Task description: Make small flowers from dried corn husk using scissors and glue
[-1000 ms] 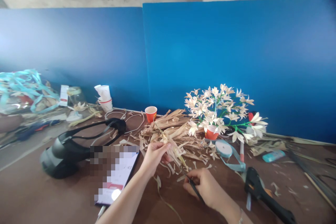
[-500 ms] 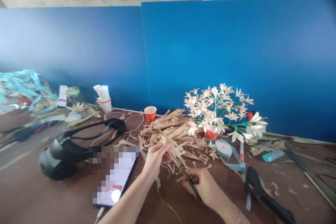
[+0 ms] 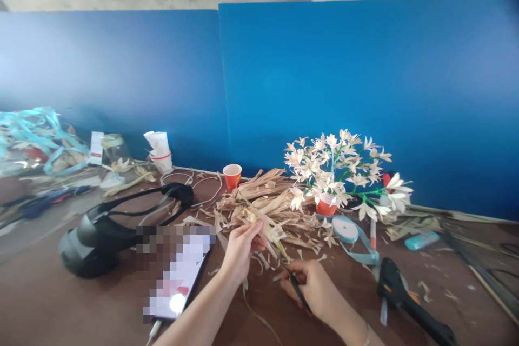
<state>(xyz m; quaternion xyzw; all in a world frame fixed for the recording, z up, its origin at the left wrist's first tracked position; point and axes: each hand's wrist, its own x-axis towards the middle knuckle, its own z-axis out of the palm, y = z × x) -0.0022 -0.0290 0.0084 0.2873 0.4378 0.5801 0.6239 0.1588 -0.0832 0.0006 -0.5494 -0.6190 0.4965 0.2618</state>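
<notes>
My left hand (image 3: 239, 248) pinches a pale dried husk strip (image 3: 271, 236) at the front of a heap of dried husks (image 3: 263, 203) on the brown table (image 3: 60, 303). My right hand (image 3: 318, 286) is closed around black scissors (image 3: 297, 290), whose tips point up toward the strip just below my left fingers. Behind the heap stands an orange paper cup (image 3: 326, 205) filled with cream husk flowers (image 3: 340, 167) on green stems.
A phone (image 3: 178, 273) and a black headset (image 3: 105, 232) lie to the left. A black glue gun (image 3: 405, 297), a pale blue ribbon roll (image 3: 346, 230) and a small orange cup (image 3: 232, 175) are nearby. Blue panels (image 3: 344, 92) close off the back. Ribbon clutter fills the far left.
Both hands have barely moved; my right hand with the scissors has edged slightly lower and the view shifted a little.
</notes>
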